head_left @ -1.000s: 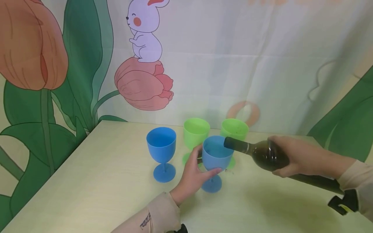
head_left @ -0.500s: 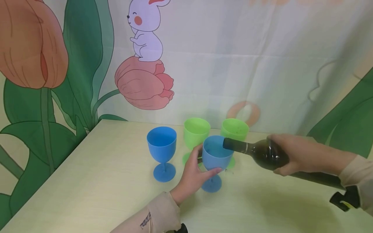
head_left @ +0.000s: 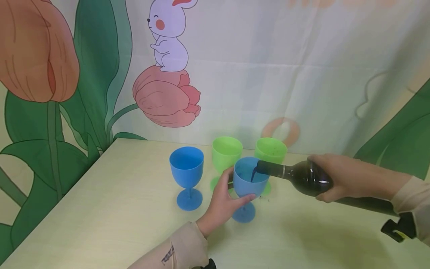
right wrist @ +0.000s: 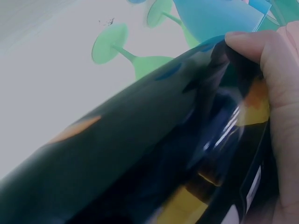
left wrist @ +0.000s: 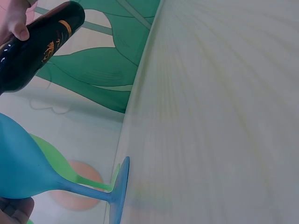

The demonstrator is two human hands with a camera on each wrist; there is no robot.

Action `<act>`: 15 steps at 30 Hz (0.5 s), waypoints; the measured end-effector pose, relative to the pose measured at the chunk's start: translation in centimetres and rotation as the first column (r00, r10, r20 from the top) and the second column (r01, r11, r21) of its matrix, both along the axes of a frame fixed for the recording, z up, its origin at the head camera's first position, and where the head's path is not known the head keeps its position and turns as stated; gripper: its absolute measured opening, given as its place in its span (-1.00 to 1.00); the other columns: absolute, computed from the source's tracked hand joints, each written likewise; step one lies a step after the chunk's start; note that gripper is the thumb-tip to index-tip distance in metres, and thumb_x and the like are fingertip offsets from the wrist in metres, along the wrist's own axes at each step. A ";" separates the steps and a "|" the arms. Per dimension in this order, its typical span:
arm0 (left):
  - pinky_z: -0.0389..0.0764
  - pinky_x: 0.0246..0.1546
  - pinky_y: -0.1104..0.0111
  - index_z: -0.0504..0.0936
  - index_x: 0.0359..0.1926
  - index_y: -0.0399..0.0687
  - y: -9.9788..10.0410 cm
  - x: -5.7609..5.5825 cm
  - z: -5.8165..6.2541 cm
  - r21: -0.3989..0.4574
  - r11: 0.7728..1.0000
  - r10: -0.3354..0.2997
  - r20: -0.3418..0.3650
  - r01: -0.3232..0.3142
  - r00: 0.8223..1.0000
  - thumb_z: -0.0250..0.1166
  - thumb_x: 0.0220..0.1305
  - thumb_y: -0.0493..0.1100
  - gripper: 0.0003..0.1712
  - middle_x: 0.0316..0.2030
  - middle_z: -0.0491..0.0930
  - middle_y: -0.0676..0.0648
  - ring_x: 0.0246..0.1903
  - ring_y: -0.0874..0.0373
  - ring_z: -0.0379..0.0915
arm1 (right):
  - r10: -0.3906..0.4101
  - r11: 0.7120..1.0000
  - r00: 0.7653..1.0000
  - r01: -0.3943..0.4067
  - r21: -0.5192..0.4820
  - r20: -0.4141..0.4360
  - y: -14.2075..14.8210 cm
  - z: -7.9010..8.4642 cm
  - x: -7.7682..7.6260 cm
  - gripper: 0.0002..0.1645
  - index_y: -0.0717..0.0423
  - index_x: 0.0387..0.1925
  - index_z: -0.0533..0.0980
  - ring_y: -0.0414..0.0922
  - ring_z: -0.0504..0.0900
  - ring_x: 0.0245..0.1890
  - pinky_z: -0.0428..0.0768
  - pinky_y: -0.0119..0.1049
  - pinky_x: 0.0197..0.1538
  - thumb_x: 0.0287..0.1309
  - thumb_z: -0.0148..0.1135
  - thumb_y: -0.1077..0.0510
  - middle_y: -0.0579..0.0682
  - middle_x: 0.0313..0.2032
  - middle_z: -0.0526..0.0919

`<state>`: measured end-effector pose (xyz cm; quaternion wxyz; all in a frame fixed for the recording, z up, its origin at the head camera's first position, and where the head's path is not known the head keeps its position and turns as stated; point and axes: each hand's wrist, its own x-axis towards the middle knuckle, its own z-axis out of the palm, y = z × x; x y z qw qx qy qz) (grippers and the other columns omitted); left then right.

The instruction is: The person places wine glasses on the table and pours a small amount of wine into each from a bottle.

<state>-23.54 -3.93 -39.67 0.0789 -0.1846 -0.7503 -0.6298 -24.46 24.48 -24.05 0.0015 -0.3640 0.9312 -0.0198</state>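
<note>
My left hand (head_left: 223, 205) grips the bowl of a light blue goblet (head_left: 246, 186), which stands upright on the table. My right hand (head_left: 342, 178) holds a dark wine bottle (head_left: 310, 179) tilted, its mouth over the goblet's rim. A thin dark stream (head_left: 254, 174) runs from the mouth into the bowl. In the left wrist view the bottle (left wrist: 42, 42) slants above the blue goblet (left wrist: 23, 161), whose foot sits at the tabletop. The bottle (right wrist: 140, 135) fills much of the right wrist view, with my thumb lying along its side.
A darker blue goblet (head_left: 186, 168) stands to the left. Behind the held one are two green goblets, one at the back left (head_left: 226, 153) and one at the back right (head_left: 271, 147). Small dark specks (head_left: 264, 198) lie on the pale table (head_left: 117, 209). A printed curtain (head_left: 235, 74) hangs behind.
Dark liquid now streams from the bottle's mouth, where none showed before. The bottle's neck has dipped slightly. The left hand and goblet have stayed in place.
</note>
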 end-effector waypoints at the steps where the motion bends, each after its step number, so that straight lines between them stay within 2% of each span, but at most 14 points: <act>1: 0.43 0.21 0.02 0.14 0.38 0.12 0.0 0.0 0.0 0.001 1.000 0.000 0.002 0.000 1.000 0.45 0.09 0.00 -0.08 0.28 0.34 0.03 0.25 0.02 0.31 | 0.000 1.000 1.000 0.000 -0.001 0.000 0.0 0.0 0.0 -0.28 0.06 -0.15 0.42 -0.37 0.48 -0.39 0.51 -0.44 -0.40 -0.39 0.56 -0.09 -0.22 -0.35 0.54; 8: 0.43 0.21 0.08 0.14 0.38 0.14 0.0 0.0 0.1 -0.008 1.000 0.006 0.005 -0.006 1.000 0.46 0.08 -0.01 -0.07 0.27 0.34 0.07 0.25 0.07 0.31 | 0.003 1.000 0.999 -0.003 0.013 -0.047 -0.1 0.1 -0.1 -0.29 0.05 -0.19 0.42 -0.37 0.45 -0.40 0.49 -0.44 -0.40 -0.43 0.56 -0.09 -0.24 -0.38 0.52; 15: 0.43 0.21 0.10 0.14 0.38 0.14 0.0 0.0 0.1 -0.014 1.000 0.011 0.002 -0.011 1.000 0.46 0.08 -0.01 -0.07 0.27 0.35 0.08 0.24 0.09 0.31 | -0.014 1.000 0.999 0.015 0.024 -0.035 -0.2 0.2 -0.2 -0.28 0.04 -0.18 0.42 -0.34 0.46 -0.40 0.49 -0.43 -0.41 -0.43 0.56 -0.11 -0.24 -0.38 0.52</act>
